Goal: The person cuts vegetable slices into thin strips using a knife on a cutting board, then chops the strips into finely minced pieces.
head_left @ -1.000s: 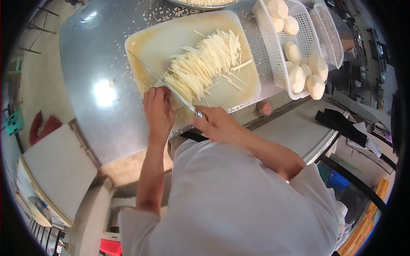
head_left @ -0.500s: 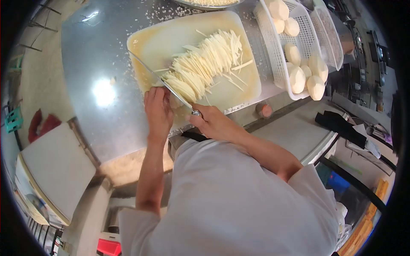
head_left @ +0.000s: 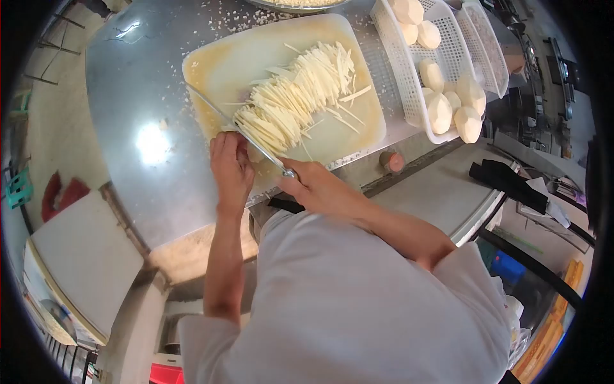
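Slightly nearer the person than before, the knife [head_left: 261,148] slants across the board [head_left: 233,61] beside the heaped strips [head_left: 291,96]. The right hand [head_left: 314,184] is clamped round its handle [head_left: 290,173]. The left hand [head_left: 229,165] curls close by; whether it grips anything cannot be told.

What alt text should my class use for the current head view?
A person's right hand holds a knife beside pale cut strips on a cutting board, the left hand close by. At upper right, a white basket holds pale peeled vegetables.
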Tool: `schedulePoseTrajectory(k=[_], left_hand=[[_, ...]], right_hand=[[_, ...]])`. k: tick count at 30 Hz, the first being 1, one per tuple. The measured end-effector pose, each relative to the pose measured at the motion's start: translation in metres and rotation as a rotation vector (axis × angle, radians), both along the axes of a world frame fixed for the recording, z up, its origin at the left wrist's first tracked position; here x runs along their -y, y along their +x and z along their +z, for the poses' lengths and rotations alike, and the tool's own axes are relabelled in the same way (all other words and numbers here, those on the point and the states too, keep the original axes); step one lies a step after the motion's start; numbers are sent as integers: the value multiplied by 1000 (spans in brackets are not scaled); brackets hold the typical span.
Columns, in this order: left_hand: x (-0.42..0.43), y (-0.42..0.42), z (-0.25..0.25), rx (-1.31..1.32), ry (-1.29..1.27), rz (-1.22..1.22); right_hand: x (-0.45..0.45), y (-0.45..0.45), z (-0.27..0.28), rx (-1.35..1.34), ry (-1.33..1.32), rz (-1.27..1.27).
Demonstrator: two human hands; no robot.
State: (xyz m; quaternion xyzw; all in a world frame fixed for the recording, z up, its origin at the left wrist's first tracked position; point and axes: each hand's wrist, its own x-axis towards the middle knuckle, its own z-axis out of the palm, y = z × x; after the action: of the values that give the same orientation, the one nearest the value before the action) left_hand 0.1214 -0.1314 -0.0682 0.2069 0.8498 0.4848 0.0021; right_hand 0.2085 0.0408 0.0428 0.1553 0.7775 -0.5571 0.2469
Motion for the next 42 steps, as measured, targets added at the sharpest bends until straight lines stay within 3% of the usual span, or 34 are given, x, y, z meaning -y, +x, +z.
schedulePoseTrajectory(k=[3,6,9,12,17,22,25,28,34,38,40,42], left_hand=[[1,-3,2,-1,-15,3],[-2,-2,-2,-29,-11,20],[-5,-3,-1,-41,-12,20],[-9,3,-2,-39,-38,15],[-16,4,-11,-35,-13,36],[-10,2,-4,-84,-229,8],[-9,2,-6,-61,-229,13],[-7,-2,-8,-45,-193,-5],[-7,-4,-8,-52,-157,4],[-3,-6,-11,-43,-125,-17],[-2,-5,-9,-41,-116,3],[-8,-10,-12,-54,-89,21]], right_hand=[[-1,-10,0,119,-42,9],[-1,1,21,68,-76,21],[1,-2,-26,-111,-72,22],[-8,-9,-16,152,-67,-35],[-18,-5,-30,61,-7,-26],[-16,-4,-4,111,-68,-11],[-11,8,1,-76,-49,-19],[-9,-5,-35,-113,18,15],[-8,-5,15,81,-48,-12],[-11,-13,-22,-11,23,18],[-13,-18,-3,169,-13,-7],[-16,-17,18,117,-34,21]])
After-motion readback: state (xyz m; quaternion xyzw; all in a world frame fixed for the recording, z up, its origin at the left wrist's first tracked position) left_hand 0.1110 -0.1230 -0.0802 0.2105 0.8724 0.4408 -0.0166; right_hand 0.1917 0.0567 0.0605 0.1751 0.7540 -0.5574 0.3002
